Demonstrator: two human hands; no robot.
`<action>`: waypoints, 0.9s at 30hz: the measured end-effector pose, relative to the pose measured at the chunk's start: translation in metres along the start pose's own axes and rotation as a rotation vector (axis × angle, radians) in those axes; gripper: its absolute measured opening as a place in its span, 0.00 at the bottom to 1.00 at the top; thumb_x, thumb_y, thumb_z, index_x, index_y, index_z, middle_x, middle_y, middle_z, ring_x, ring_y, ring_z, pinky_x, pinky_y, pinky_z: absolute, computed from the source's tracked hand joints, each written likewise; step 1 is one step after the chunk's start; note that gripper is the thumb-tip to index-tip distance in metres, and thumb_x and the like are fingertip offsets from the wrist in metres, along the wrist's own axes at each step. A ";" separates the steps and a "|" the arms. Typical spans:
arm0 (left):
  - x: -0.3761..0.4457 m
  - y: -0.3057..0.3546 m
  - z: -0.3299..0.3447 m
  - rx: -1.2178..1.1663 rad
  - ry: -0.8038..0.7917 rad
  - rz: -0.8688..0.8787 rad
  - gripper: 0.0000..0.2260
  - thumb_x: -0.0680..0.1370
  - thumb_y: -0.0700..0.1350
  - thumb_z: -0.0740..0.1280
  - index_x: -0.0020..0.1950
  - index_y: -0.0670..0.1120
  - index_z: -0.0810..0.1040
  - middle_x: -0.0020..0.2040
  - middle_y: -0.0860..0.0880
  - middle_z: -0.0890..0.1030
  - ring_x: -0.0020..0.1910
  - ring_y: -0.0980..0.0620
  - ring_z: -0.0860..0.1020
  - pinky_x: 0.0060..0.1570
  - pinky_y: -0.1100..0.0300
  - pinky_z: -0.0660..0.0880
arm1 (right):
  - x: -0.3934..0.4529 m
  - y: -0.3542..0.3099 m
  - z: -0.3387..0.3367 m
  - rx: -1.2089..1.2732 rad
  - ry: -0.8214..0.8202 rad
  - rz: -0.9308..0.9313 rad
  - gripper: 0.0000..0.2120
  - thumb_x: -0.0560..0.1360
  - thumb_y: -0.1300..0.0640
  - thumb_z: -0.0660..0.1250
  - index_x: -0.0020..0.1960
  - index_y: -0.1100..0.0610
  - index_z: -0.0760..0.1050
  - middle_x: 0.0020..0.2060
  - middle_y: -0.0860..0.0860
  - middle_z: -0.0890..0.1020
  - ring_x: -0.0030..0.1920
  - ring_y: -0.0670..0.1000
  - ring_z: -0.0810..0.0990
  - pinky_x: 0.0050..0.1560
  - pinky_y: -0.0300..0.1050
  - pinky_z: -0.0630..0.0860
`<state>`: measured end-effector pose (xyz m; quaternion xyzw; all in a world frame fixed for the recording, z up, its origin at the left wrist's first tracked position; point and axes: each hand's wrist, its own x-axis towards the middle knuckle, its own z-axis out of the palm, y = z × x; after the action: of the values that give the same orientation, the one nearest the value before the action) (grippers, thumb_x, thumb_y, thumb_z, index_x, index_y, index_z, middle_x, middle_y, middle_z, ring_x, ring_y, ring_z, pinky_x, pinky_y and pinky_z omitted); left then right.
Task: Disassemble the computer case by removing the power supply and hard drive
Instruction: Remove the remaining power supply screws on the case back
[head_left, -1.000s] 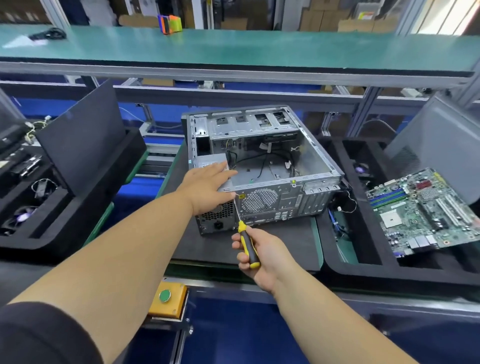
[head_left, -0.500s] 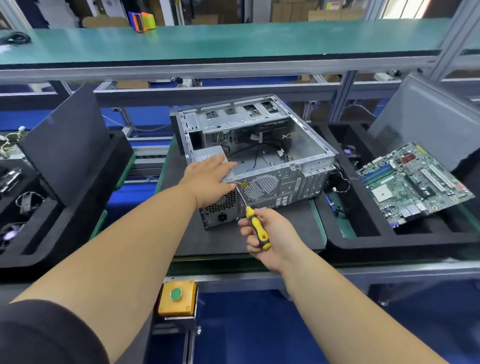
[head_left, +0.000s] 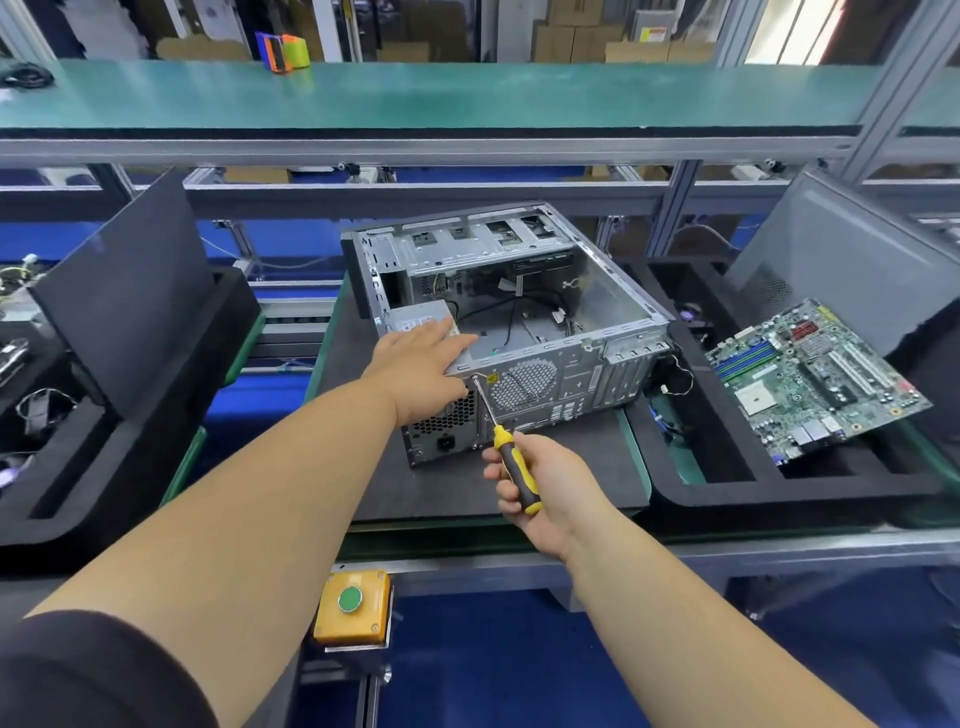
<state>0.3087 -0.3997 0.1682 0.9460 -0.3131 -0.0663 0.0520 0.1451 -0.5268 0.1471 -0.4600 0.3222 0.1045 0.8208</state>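
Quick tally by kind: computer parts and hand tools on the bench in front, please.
Computer case: 1
Power supply, inside the case: 1
Motherboard, in the right tray: 1
Screwdriver, held by the right hand: 1
Total: 4

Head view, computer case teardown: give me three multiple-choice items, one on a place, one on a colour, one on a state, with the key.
1. Where does the motherboard lie?
A. inside the computer case
B. in the black foam tray right of the case
C. on the green shelf

2. What colours is the screwdriver handle?
A. yellow and black
B. red and white
C. all blue

3. What is the left hand doing?
A. gripping the screwdriver
B. hanging idle
C. resting flat on the power supply corner

Key: 1 B, the board sits tilted in the tray; 2 A, the handle shows in the right hand; 3 C, fingers lie straight over the case edge.
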 end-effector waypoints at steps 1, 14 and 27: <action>0.000 0.000 0.000 -0.003 -0.001 0.001 0.32 0.77 0.56 0.61 0.79 0.61 0.52 0.81 0.52 0.47 0.80 0.53 0.47 0.75 0.49 0.47 | 0.000 0.001 0.000 -0.013 0.005 -0.011 0.16 0.82 0.53 0.59 0.48 0.63 0.79 0.30 0.52 0.78 0.25 0.46 0.69 0.26 0.38 0.65; 0.000 0.001 -0.002 -0.037 0.010 -0.009 0.31 0.77 0.53 0.62 0.79 0.61 0.55 0.81 0.52 0.48 0.79 0.54 0.48 0.74 0.50 0.47 | 0.007 0.000 0.000 -0.061 0.039 -0.078 0.11 0.79 0.51 0.66 0.46 0.59 0.77 0.32 0.52 0.77 0.23 0.46 0.68 0.25 0.38 0.65; 0.001 0.001 -0.001 -0.064 0.013 -0.008 0.28 0.79 0.50 0.59 0.79 0.61 0.55 0.81 0.52 0.48 0.79 0.54 0.47 0.75 0.49 0.47 | 0.012 0.005 -0.001 -0.262 0.078 -0.185 0.07 0.77 0.51 0.71 0.48 0.53 0.75 0.38 0.52 0.77 0.26 0.46 0.74 0.27 0.40 0.70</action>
<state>0.3093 -0.4006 0.1691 0.9455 -0.3067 -0.0703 0.0840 0.1515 -0.5260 0.1361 -0.5945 0.2937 0.0516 0.7467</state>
